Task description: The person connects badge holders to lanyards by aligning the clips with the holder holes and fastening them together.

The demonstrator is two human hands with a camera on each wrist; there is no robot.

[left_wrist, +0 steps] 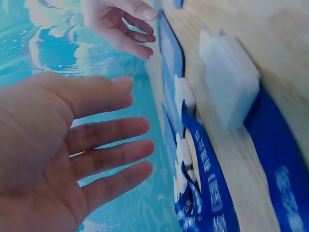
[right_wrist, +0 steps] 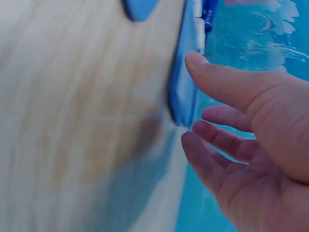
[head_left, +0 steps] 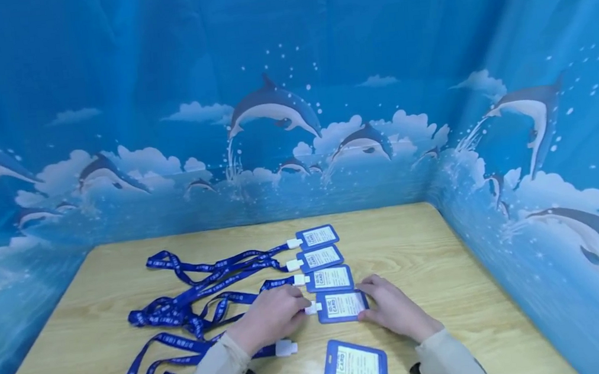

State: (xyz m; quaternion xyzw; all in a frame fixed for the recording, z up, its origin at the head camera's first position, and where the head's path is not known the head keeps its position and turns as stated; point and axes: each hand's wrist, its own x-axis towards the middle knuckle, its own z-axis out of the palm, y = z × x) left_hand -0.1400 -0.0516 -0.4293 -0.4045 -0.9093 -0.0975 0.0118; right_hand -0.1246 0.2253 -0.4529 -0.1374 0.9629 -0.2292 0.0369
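Observation:
In the head view, my left hand (head_left: 272,317) is over the lanyard end of a blue card holder (head_left: 323,318), beside its white clip (head_left: 312,308). The left wrist view shows that hand (left_wrist: 82,140) with fingers apart and relaxed, nothing between them. My right hand (head_left: 394,309) is at the same holder's right end, thumb and fingertips right at its edge. In the right wrist view the right thumb (right_wrist: 217,79) overlaps the holder (right_wrist: 182,92), while the other fingers are loosely bent and spread. Blue lanyards (head_left: 206,287) trail off to the left.
Three more card holders with lanyards, including the farthest holder (head_left: 317,237), line up behind. Nearer me lies a loose card holder (head_left: 355,366); left of it is a separate lanyard with a white clip (head_left: 285,348). A dolphin-print curtain (head_left: 278,183) surrounds the wooden table (head_left: 416,242).

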